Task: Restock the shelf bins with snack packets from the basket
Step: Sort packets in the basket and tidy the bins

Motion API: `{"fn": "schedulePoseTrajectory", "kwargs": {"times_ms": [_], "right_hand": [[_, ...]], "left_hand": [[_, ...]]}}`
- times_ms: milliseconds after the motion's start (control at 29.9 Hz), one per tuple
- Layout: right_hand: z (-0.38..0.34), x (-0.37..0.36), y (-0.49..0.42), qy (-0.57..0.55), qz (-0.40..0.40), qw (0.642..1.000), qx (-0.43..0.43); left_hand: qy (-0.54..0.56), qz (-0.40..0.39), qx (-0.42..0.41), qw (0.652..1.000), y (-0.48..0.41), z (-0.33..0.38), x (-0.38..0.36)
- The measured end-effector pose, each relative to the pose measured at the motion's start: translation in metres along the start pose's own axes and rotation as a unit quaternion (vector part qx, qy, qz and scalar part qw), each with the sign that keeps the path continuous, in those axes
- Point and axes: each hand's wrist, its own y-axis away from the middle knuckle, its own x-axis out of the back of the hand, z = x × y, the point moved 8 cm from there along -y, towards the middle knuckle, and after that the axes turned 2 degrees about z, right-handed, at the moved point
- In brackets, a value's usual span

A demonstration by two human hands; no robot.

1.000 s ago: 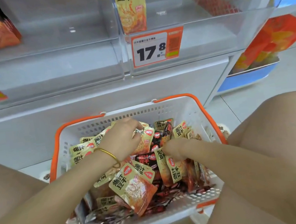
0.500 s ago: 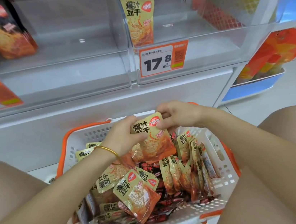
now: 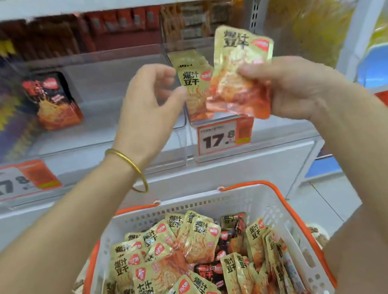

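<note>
far left: a price tag (image 3: 12, 181) reading 17.8 is fixed to the front of the left shelf bin (image 3: 102, 136). a dark snack packet (image 3: 52, 100) stands upright inside this bin, toward its left side.

centre left: the left hand (image 3: 147, 103), with a gold bangle (image 3: 129, 166) on its wrist, is raised in front of the shelf. its grip is narrow, fingers curled loosely; the fingertips touch the left edge of a yellow packet (image 3: 193, 87) standing upright in the right shelf bin (image 3: 284, 132). a firm hold on that packet cannot be confirmed.

centre right: the right hand (image 3: 288, 85) holds a second yellow snack packet (image 3: 237, 74). thumb and fingers pinch its lower right part; most of the packet projects up and to the left of the grip, tilted, just beside and overlapping the standing packet. a second price tag (image 3: 224, 138) sits below it.

near centre: a white basket (image 3: 220, 203) with orange handles holds many yellow and dark packets (image 3: 178, 260).
</note>
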Motion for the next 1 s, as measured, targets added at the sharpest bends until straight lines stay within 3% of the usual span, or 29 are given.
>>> {"fn": "schedulePoseTrajectory", "kwargs": {"times_ms": [167, 334, 501, 1002], "right_hand": [[-0.011, 0.006, -0.074, 0.218, 0.107, 0.97, -0.005], [0.028, -0.005, -0.122, 0.36, 0.103, 0.926, -0.054], [0.035, 0.007, -0.137, 0.53, 0.149, 0.833, -0.052], [0.046, -0.002, -0.143, 0.482, 0.104, 0.865, -0.085]], "left_hand": [[-0.185, -0.085, -0.023, 0.979, -0.023, -0.013, -0.029], [-0.195, -0.104, -0.05, 0.974, -0.022, -0.015, -0.041], [-0.196, -0.105, -0.044, 0.974, -0.021, -0.021, -0.043], [-0.194, -0.106, -0.039, 0.974, -0.022, -0.031, -0.045]]}}
